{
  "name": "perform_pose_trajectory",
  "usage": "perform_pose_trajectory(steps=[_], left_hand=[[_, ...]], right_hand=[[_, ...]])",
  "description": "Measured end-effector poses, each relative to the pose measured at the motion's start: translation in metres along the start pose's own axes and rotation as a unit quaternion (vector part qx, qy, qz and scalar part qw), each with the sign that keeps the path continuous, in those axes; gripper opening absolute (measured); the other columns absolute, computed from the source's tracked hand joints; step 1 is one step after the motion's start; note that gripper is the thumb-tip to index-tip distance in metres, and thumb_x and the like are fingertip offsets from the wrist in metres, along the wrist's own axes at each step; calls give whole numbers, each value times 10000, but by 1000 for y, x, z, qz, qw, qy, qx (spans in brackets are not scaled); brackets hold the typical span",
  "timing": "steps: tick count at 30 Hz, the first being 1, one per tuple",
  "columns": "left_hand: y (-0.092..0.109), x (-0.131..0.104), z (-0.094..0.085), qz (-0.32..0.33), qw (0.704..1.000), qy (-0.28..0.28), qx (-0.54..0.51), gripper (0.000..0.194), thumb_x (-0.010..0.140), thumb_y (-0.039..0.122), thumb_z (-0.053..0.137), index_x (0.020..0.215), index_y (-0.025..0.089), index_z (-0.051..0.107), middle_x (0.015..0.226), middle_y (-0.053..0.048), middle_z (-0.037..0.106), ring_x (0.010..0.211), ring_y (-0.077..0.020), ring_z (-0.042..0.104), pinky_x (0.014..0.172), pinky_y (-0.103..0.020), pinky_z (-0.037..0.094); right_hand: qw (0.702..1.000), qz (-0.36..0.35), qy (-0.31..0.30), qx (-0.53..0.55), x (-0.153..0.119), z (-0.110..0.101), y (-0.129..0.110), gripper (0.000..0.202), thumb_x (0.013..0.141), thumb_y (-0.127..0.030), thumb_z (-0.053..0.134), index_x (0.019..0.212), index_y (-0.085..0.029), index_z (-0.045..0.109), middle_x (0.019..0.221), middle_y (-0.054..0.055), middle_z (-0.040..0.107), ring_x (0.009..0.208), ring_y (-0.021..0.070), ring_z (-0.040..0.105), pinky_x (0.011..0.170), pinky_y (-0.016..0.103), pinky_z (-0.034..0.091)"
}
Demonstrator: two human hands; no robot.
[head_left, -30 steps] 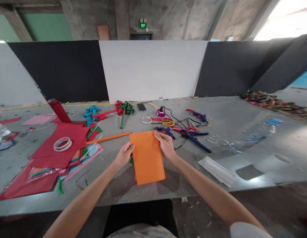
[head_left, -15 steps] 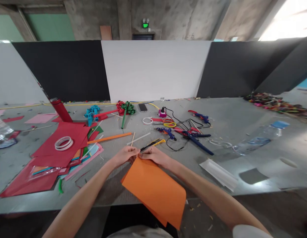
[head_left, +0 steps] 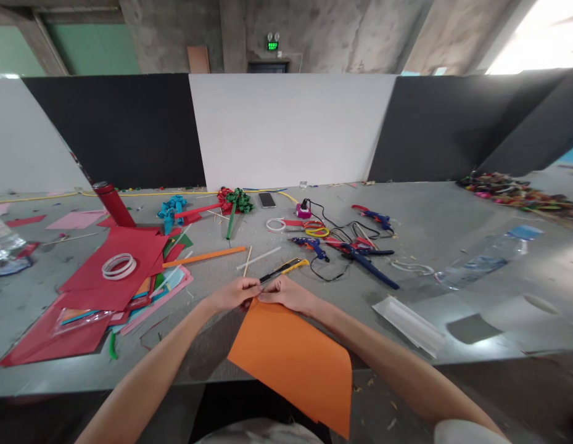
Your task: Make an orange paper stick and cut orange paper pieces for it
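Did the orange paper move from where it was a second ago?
Yes. The orange paper came toward the person: it used to lie up beside the blue glue gun, and now it hangs over the table's near edge, pinched by both hands.

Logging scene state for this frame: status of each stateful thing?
Orange paper sheet: pinched at its top corner, hanging over the table edge.
Left hand: gripping the sheet.
Right hand: gripping the sheet.
Red cylindrical flask: upright, capped.
Clear plastic bottle: lying down.
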State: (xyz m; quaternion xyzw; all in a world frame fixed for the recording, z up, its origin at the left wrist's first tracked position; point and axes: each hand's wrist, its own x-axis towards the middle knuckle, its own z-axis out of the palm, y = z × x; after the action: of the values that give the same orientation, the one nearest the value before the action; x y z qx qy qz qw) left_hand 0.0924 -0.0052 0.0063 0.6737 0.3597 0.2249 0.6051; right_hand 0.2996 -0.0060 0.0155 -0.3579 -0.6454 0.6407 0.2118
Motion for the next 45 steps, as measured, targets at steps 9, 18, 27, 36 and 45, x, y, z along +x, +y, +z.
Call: perform_pose_trajectory(steps=[9,18,27,36,45], left_hand=[[11,-1,-10,27,974,163,-154,471,744,600,739,703,171,549,590,53,466,490,-73,408,486,-201,304],[9,-19,-63,-26,917,357,-175,403,648,547,808,713,193,626,622,7,610,559,-165,569,524,-263,426],[7,-13,-74,-54,909,393,-128,328,617,501,810,634,221,641,557,-8,629,594,-236,624,539,-309,449],[-13,-4,-77,-31,884,396,-245,229,708,407,735,745,200,646,662,-9,686,641,-198,658,597,-273,482],[6,-5,-60,34,906,256,-335,503,925,567,441,919,127,684,847,-134,734,721,-218,699,694,-339,556]], right_hand=[[999,17,27,43,-1,-21,-3,450,719,-591,773,822,-153,776,658,28,709,495,128,550,495,234,389],[998,-49,37,26,3,-40,-4,430,692,-578,767,612,-163,684,635,20,669,630,164,591,659,271,447],[967,-102,74,-220,9,-43,3,423,895,-498,527,600,-195,528,486,-50,423,448,109,417,472,226,270],[970,-91,120,-193,6,-45,3,378,902,-503,499,680,-207,578,482,-48,483,371,124,509,418,224,303],[938,-152,304,-64,16,-53,14,481,838,-666,578,772,-198,662,644,9,580,437,148,512,424,284,393]])
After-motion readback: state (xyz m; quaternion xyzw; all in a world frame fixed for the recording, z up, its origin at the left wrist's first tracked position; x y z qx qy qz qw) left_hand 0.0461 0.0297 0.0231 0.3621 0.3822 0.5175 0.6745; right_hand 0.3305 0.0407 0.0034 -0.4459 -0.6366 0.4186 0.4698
